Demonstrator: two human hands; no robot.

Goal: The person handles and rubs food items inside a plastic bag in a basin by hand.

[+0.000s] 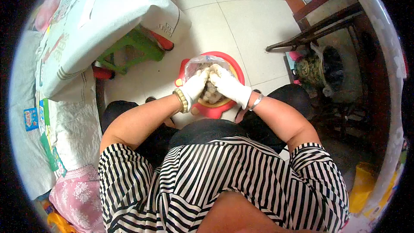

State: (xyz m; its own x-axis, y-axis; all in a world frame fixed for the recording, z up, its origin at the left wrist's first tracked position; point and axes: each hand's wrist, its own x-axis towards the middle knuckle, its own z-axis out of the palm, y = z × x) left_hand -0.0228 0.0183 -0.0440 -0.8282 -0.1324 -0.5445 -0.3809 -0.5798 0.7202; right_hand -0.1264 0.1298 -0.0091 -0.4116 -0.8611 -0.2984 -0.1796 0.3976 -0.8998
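My left hand point(196, 85) and my right hand point(229, 87) both wear white gloves and meet over a round red plastic tub point(209, 112) with yellow parts. Their fingers are closed and pressed together at the tips, around something small and pale that I cannot make out. Below them, many lumpy grey-beige pieces point(211, 96) fill the tub. A clear plastic bag point(210, 58) lines or lies along its far side. The tub is on the floor between my feet.
To the left stands a table under a white cloth point(108, 6), with a green stool point(133, 54) beneath it. Dark wooden furniture point(319, 28) is on the right, near a dark bag point(332, 67). A pink patterned cloth point(79, 196) lies at lower left on pale tiled floor's edge.
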